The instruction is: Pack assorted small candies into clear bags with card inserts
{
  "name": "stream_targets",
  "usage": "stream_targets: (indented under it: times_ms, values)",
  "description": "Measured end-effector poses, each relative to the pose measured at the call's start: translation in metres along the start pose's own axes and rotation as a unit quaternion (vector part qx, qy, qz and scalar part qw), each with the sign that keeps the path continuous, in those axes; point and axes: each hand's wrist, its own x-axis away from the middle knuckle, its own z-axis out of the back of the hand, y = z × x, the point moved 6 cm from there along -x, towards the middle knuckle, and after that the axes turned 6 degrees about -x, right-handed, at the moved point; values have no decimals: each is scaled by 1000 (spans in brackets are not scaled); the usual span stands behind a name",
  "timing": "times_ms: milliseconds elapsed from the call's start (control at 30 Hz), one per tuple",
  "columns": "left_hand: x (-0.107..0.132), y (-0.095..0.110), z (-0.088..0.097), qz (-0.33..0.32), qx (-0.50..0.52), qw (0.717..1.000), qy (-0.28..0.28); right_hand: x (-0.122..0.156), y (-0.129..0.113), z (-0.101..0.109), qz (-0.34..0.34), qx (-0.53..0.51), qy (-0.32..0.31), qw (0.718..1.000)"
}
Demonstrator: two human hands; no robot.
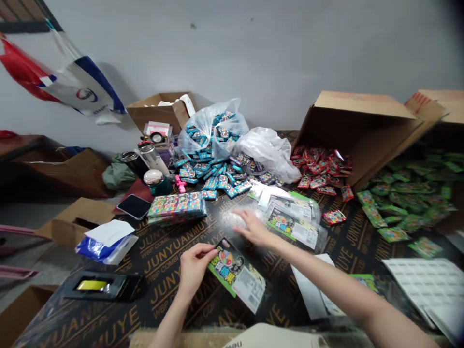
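- Packet (237,275), green/black: low at table (155,295), near front edge; flat or lifted, can't tell.
- L hand (196,266): thumb + fingers pinching packet's upper L edge.
- R hand (253,229): fingers loosely spread at clear plastic pile (227,220); grip can't tell.
- Room: printed tabletop btw L hand & black tray (121,285); R side tighter, similar packs (286,226) just beside wrist.

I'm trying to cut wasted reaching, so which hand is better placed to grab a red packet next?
Probably the right hand: it is nearer the red packets, while the left hand pinches a corner of the green-edged printed bag.
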Motion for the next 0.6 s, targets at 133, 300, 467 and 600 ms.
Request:
stream_targets:
  times_ms: [133,300,467,600]
  values:
    - [0,-36,41,81,-30,990,113,-73,63,29,-145,222,51,963]
    - [5,-48,60,76,-203,969,114,-117,94,32,-147,268,-11,952]
    - [-9,-38,21,91,-14,995,48,-93,76,15,-87,262,-82,958]
    - [-20,-22,-36,168,198,966,-12,-37,32,-1,-40,259,-85,961]
